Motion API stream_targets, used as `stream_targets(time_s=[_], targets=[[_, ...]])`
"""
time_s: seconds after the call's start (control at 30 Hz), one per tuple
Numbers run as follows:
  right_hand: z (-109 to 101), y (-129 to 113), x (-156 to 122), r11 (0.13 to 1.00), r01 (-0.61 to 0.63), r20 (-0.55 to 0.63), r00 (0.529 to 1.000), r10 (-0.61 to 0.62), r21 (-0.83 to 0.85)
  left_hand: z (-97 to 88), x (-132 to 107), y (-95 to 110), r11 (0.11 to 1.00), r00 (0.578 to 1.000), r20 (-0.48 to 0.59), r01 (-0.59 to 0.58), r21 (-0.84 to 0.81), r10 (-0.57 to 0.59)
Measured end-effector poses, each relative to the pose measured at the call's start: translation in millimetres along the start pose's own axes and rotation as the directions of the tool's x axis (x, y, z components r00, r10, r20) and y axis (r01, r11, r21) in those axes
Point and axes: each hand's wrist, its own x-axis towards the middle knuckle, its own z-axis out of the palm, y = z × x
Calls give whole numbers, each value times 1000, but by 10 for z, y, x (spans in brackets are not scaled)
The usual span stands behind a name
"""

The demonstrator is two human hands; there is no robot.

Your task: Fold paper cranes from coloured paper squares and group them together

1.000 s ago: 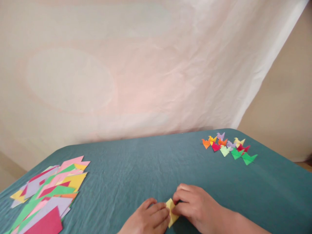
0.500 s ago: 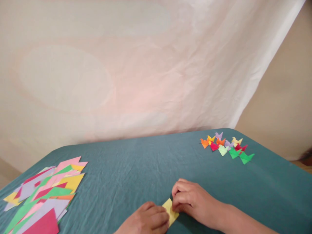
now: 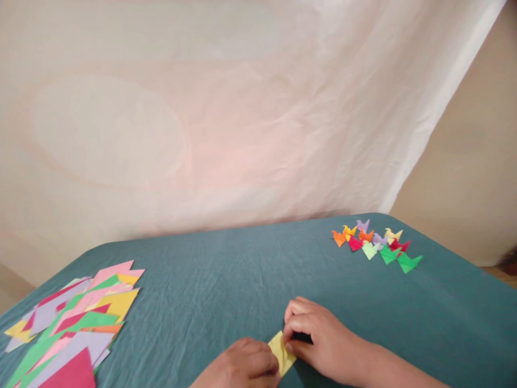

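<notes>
A small folded yellow paper [image 3: 281, 351] lies on the teal tablecloth [image 3: 226, 280] at the bottom centre. My left hand [image 3: 241, 367] presses on its left side with curled fingers. My right hand [image 3: 319, 339] pinches its right edge, fingers bent and close together. Both hands touch the paper and part of it is hidden under them.
A loose pile of coloured paper sheets [image 3: 68, 328] lies at the left front of the table. Several small folded paper figures [image 3: 375, 245] in orange, red, green, purple and yellow sit at the far right. A pale cloth backdrop [image 3: 226, 108] hangs behind the table.
The view shifted slightly. My hands stayed on the yellow paper, with my left hand sliding a little lower and my right fingers working along the paper's edge.
</notes>
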Motion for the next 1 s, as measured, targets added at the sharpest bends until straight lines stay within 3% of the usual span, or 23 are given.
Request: stream_targets(time_s=[0.1, 0.23, 0.47, 0.7, 1.0], targets=[[20, 13, -2, 1000, 1, -6, 1000, -1, -6, 11, 13, 19, 989, 999, -33, 36, -142, -41], [44, 23, -1, 1000, 4, -17, 1000, -4, -21, 21, 53, 64, 979, 985, -78, 141, -145, -154], [40, -25, 2, 999, -23, -37, 999, 22, -27, -12, 98, 98, 996, 997, 0, 83, 12, -83], [50, -27, -7, 999, -30, -49, 998, 29, -27, 7, 88, 73, 995, 995, 2, 101, -22, -100], [50, -31, 5, 997, -71, -59, 996, 69, -20, -163, 155, 140, 980, 985, 85, 158, -118, -148]])
